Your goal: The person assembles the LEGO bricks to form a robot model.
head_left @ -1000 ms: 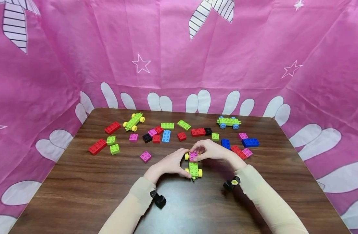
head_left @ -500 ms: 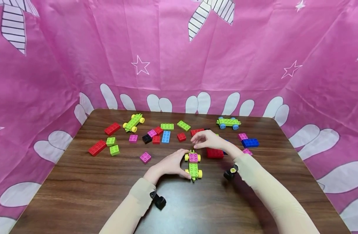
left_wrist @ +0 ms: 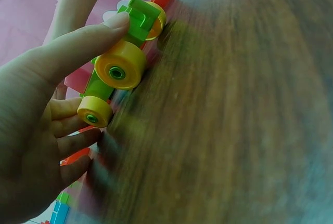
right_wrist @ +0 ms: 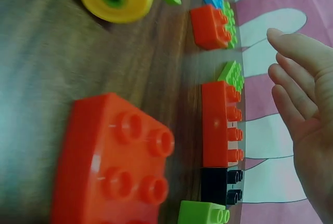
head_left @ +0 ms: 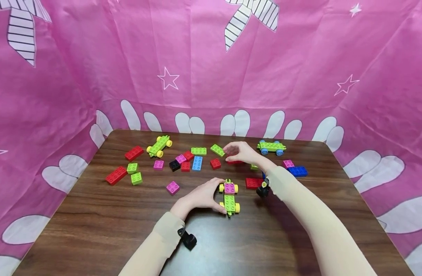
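My left hand (head_left: 203, 194) holds a green toy car base (head_left: 229, 204) with yellow wheels, thumb at its near end and fingers at its far end. A pink brick (head_left: 229, 188) sits on the base's far half. In the left wrist view, the thumb presses the green end of the base (left_wrist: 138, 21), and the fingers lie beside the farther wheel. My right hand (head_left: 244, 152) hovers over the back row with nothing in it. Below it lies a red brick (head_left: 235, 162), partly hidden; the right wrist view shows this long red brick (right_wrist: 215, 125) beside a black brick (right_wrist: 214, 185).
Another red brick (head_left: 254, 183) lies right of the car base. A yellow-wheeled base (head_left: 159, 146) and a blue-wheeled base (head_left: 271, 147) stand at the back. Loose bricks lie left, including a pink brick (head_left: 173, 188) and a red brick (head_left: 116, 175). Blue bricks (head_left: 298, 171) lie right.
My right hand has let go of the pink brick on the base and moved away toward the back row. The red brick beside the base has come into view. My left hand stays put.
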A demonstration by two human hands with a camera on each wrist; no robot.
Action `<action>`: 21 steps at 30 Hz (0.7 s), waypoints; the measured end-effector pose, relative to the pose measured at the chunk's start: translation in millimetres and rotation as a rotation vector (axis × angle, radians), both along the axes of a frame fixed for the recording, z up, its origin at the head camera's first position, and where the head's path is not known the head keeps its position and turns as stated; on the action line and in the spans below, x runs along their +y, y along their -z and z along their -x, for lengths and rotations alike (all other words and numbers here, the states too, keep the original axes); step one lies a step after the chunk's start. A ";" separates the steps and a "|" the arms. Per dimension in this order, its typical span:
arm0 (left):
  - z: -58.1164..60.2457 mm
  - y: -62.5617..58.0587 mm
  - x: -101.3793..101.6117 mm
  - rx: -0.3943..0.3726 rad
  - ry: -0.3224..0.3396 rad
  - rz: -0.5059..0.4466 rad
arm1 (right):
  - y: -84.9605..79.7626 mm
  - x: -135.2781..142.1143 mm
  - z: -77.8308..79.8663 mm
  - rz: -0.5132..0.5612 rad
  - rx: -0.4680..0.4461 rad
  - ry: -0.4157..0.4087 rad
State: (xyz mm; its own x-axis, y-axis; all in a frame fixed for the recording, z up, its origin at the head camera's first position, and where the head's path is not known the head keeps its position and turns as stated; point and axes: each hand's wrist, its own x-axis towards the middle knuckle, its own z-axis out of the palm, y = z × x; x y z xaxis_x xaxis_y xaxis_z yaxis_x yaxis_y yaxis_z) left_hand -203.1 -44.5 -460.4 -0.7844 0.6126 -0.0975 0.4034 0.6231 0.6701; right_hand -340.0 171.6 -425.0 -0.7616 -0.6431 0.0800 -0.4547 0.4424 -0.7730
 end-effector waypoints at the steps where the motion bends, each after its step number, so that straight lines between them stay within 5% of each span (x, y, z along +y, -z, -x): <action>1: 0.1 0.1 0.0 0.003 0.000 0.001 | 0.0 -0.9 3.1 -0.008 0.002 0.003; 10: 0.1 0.9 1.5 0.017 -0.002 0.006 | 4.3 -6.2 25.0 -0.093 0.044 0.056; 21: -2.1 -1.2 2.3 0.041 -0.003 0.007 | 13.9 -12.6 36.4 -0.122 -0.017 0.020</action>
